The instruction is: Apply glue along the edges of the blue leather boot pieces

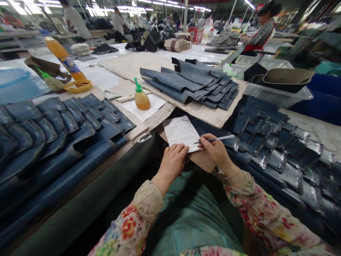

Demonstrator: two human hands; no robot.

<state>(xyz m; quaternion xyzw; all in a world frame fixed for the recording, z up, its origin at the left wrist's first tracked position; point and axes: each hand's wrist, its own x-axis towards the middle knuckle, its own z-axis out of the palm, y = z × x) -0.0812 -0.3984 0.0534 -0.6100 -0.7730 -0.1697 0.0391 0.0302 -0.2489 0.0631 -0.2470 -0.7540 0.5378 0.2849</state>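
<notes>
While the left hand [173, 161] rests on the near left corner of the paper [179, 129], the right hand [215, 149] holds a pen [225, 137] over its right side. Left: fingers close together, laid over the corner; can't tell if the thumb pinches from below. Right: thumb and fingers pinching the pen toward its writing end, shaft slanting off to the right. Can't tell if the tip touches.

Paper is at the near side of the counter [160, 119], just beyond the lap, between the left batch of blue pieces [61, 121] and the right batch [274, 138]. Lines of marks on it, too small to read.

Step in hand, my read: writing on or checking the paper. Next stroke would call for a firm left hand so it doesn't skid, plus a light, controlled tip. Support under the near corner looks like the weak spot.

Nearby: squeeze bottle [142, 101] with green cap, upright, beyond the paper and to its left. Blue pile [183, 81] on a pale board [210, 113] farther back. Neither hand touches those.
</notes>
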